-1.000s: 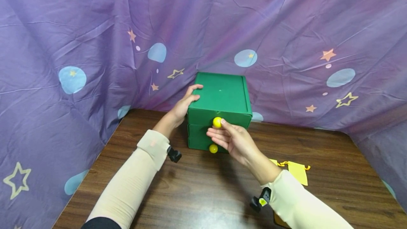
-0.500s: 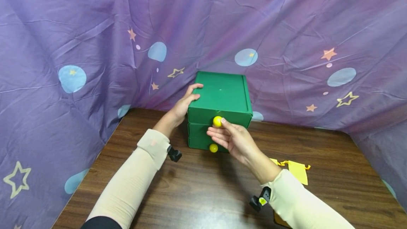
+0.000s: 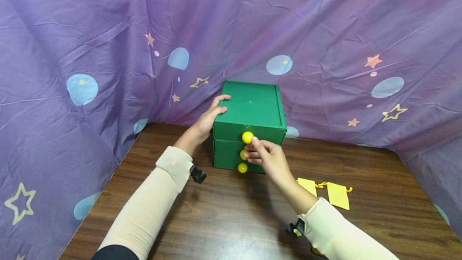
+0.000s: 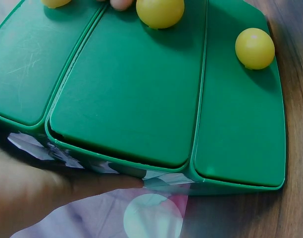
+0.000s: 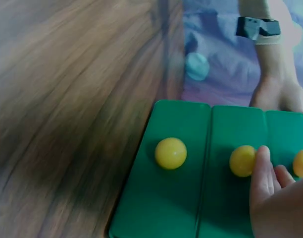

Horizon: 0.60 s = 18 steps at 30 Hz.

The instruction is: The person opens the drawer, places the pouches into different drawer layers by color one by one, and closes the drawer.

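Observation:
A green cabinet of stacked drawers [image 3: 252, 103] stands with three round yellow knobs on its front. My left hand [image 3: 205, 121] rests at its left side, fingertips over the top edge; the left wrist view shows a straight finger [image 4: 107, 183] along the side wall. My right hand [image 3: 272, 157] is in front of the drawers, thumb tip right at the top knob [image 3: 247, 137]. Its other fingers lie between the top and middle knob [image 3: 244, 155], one fingertip close beside the middle one [image 5: 242, 161]. The bottom knob [image 5: 171, 153] is apart from the hand. All the drawers look closed.
Yellow drawstring pouches [image 3: 338, 196] lie on the wooden table [image 3: 216, 212] to the right, one [image 3: 307, 186] partly behind the right forearm. Purple patterned cloth [image 3: 317, 43] hangs behind and at the sides. The right sleeve covers most of a brownish object near the front.
My right hand has turned and shifted slightly right, its fingers drawing back so the middle knob now shows in the head view. The left hand and cabinet stay in place.

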Each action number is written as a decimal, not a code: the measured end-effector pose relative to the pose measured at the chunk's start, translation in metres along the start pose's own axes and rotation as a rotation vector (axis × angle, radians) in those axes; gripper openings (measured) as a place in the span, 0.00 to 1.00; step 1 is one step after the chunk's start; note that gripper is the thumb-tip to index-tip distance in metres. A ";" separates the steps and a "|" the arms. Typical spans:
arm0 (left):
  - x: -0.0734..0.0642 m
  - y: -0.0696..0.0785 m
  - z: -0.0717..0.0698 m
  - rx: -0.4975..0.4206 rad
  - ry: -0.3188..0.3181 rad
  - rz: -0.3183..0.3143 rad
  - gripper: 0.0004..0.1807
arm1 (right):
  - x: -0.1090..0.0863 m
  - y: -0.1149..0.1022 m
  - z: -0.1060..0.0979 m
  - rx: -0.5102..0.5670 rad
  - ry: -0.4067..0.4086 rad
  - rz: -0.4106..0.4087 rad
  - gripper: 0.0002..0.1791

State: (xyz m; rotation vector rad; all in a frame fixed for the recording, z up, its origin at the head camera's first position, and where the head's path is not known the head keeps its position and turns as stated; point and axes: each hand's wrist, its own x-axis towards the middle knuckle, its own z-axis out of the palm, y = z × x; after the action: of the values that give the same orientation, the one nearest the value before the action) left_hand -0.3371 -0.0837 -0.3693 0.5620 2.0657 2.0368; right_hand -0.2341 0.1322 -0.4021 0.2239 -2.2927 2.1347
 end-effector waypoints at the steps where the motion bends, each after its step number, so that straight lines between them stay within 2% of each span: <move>1: 0.000 0.000 0.000 0.001 0.000 -0.003 0.28 | -0.001 0.002 0.000 -0.034 0.011 -0.018 0.26; 11: -0.001 0.000 0.000 0.028 0.009 0.016 0.29 | -0.009 0.018 -0.002 -0.349 0.123 -0.180 0.10; 15: 0.000 -0.001 0.000 0.008 0.007 0.021 0.28 | -0.010 0.021 -0.002 -0.523 0.157 -0.240 0.08; 18: 0.000 -0.001 0.000 0.004 0.006 0.019 0.28 | -0.010 0.024 -0.002 -0.623 0.160 -0.235 0.10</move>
State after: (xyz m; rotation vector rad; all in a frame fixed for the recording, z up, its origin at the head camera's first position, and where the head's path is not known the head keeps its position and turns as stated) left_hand -0.3370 -0.0833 -0.3707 0.5793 2.0761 2.0471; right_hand -0.2270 0.1370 -0.4262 0.2797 -2.5373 1.2095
